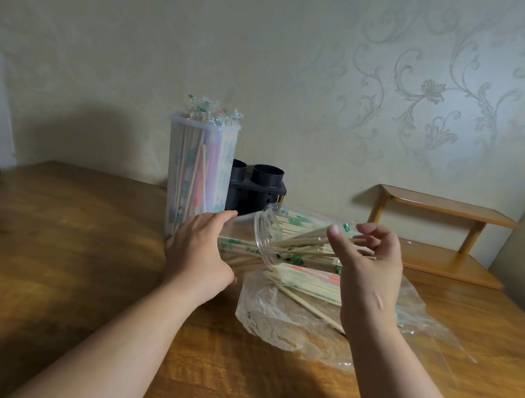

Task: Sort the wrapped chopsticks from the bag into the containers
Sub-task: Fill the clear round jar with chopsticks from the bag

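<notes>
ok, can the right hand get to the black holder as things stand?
Probably yes. The black holder stands behind the tilted clear container that the left hand holds. The right hand hovers at its mouth, and the path over the container looks free.

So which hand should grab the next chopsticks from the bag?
Probably the right hand: it is right above the chopsticks on the bag, while the left hand is busy gripping the tilted clear container.
</notes>
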{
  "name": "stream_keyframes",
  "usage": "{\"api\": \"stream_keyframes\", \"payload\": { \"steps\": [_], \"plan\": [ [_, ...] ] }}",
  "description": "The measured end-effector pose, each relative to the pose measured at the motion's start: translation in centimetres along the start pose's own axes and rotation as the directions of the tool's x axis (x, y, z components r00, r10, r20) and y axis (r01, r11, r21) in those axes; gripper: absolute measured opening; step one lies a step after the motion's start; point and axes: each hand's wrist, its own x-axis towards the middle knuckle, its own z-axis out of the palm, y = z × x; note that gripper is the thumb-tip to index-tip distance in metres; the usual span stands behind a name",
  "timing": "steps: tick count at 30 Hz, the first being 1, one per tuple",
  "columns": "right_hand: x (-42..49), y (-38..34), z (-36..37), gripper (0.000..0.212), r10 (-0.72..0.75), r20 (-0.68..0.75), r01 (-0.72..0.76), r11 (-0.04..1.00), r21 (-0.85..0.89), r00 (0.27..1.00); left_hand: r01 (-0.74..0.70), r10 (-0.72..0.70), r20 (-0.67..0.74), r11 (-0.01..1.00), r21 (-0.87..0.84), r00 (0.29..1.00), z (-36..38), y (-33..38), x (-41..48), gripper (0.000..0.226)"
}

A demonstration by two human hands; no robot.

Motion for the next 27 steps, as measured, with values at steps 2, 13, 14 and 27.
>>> {"api": "stream_keyframes", "payload": {
  "steps": [2, 13, 14, 27],
  "plan": [
    [0.1, -0.2, -0.2, 0.041, -0.02, -0.051, 0.022, 0.999, 0.046, 0.998, 0.001, -0.001, 0.001, 1.0, -0.002, 1.0, 0.0, 0.0, 0.0, 0.101],
    [-0.3, 0.0, 0.3, 0.032, -0.164, 0.089, 0.184, 0.938, -0.293, 0.982, 0.002, -0.002, -0.006, 1.0, -0.016, 1.0, 0.0, 0.0, 0.0, 0.1],
    [-0.3, -0.2, 0.2, 0.033, -0.154, 0.072, 0.168, 0.943, -0.289, 0.986, 0.004, -0.004, -0.008, 1.0, -0.021, 1.0, 0.0, 0.0, 0.1, 0.101],
    [-0.6, -1.2, -0.2, 0.031, -0.075, 0.155, 0.111, 0.964, -0.242, 0.985, 0.067, -0.069, -0.016, 0.995, -0.069, 0.997, -0.2, 0.1, 0.1, 0.101]
  ]
}}
